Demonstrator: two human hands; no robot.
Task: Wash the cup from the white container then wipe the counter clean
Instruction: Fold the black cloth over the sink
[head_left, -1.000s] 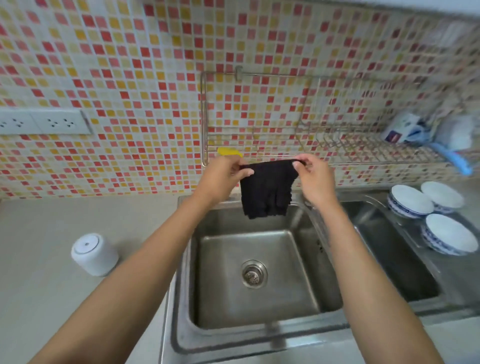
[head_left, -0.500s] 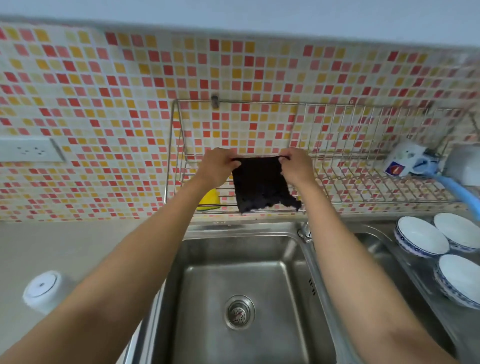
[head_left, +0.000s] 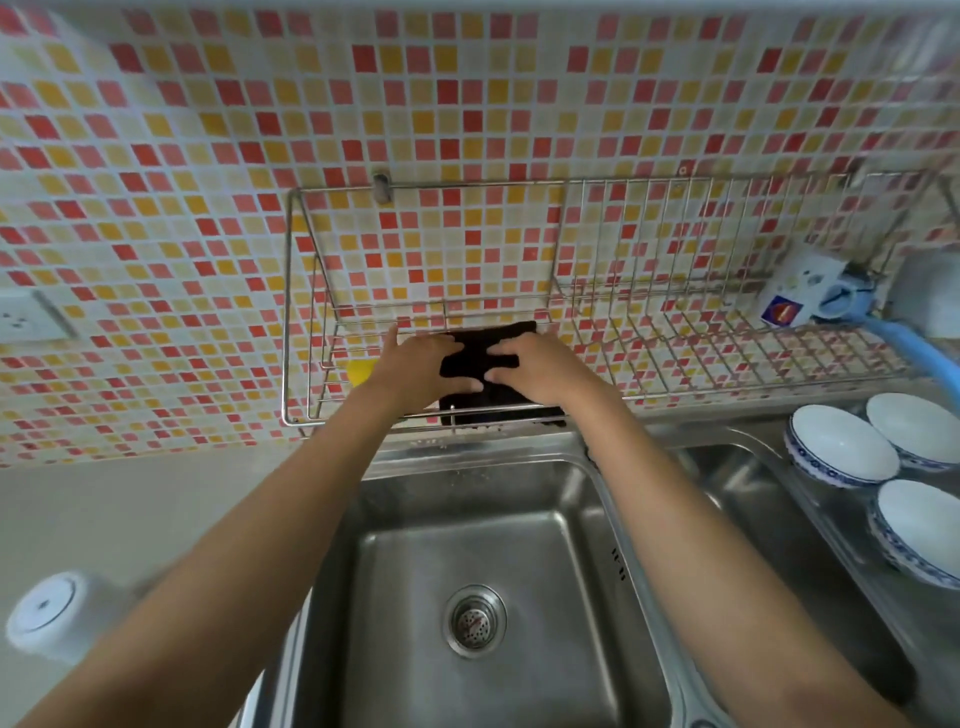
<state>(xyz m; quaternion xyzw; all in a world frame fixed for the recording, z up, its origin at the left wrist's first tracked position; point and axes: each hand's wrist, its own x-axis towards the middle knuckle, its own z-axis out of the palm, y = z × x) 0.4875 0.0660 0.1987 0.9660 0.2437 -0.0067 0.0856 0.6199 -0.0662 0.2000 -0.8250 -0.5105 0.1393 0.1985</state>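
My hands have carried the cloth up from over the sink and now press it flat on the rack, left hand and right hand fingers spread, gripping nothing; the cup sits upturned on the desk, so wiping looks done and I only lift away.

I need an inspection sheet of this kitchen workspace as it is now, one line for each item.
Surface: grey counter, steel sink with drain, basin empty.
Job's things: black cloth spread flat on the wire rack; white cup upside down on the counter.
Clutter: three bowls; yellow item on the rack.
Grippers: left hand and right hand pressing flat on the cloth.
Cables: nothing seen.
Surroundings: mosaic tiled wall, wall socket.
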